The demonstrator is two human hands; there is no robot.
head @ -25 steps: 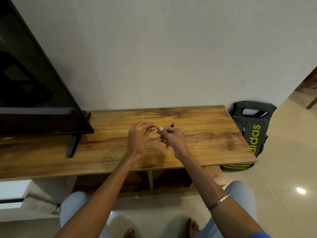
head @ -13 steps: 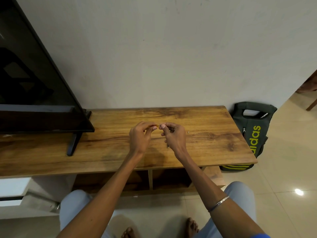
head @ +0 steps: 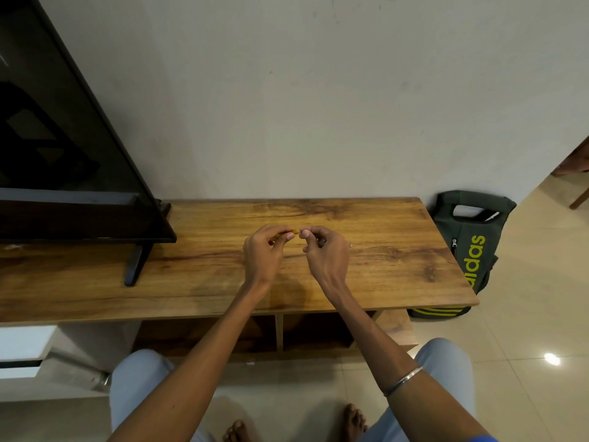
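The left hand (head: 263,255) and right hand (head: 325,256) are pinching a small yellowish piece (head: 296,231) between curled fingertips just above the wooden TV console (head: 398,256), seemingly joining parts, so the next move is calling for steady, fine alignment.

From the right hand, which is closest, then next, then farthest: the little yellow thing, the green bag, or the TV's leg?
1. Little yellow thing: pinched at the right hand fingertips.
2. Green bag: on the floor, past the table end, right side.
3. TV's leg: far left on the table.
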